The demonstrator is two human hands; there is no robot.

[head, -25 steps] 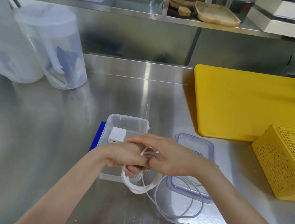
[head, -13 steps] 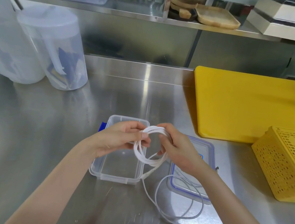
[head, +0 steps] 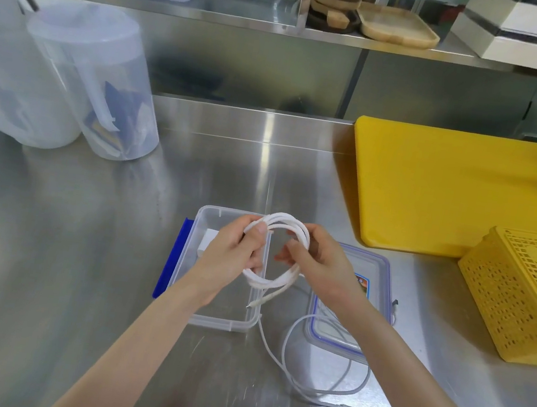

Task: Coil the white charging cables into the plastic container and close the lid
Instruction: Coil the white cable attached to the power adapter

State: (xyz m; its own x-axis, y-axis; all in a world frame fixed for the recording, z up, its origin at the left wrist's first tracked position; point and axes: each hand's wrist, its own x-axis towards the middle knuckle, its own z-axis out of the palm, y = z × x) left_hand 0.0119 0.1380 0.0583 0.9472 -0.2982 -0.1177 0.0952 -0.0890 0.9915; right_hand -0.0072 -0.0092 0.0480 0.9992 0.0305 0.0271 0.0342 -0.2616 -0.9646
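I am at the coiling step: my left hand point(head: 236, 254) pinches the left side of a thick white charging cable wound into a round coil point(head: 282, 252), thumb pressed over the strands, while my right hand point(head: 315, 265) has its fingers curled round the coil's right side, so the ring hangs upright between my hands just above the clear rectangular plastic container point(head: 198, 297). The coil's short tail with its plug end point(head: 254, 305) dangles down over the container's right rim. I judge the winding of this cable done or nearly so; the next move calls for tucking that tail in and lowering the coil flat into the container without letting the loops spring apart. A second, thinner white cable point(head: 318, 376) lies uncoiled in a loose loop on the steel tabletop point(head: 77, 280), partly across the clear lid with blue seal point(head: 374, 277) that lies just right of the container; it needs coiling too, and it must come off the lid before I can close up. Inside the container I see a small white charger block point(head: 207, 242) at the far left, half hidden by my left hand; the near part of the floor shows bare. A blue flat strip point(head: 171, 258) lies against the container's left wall.
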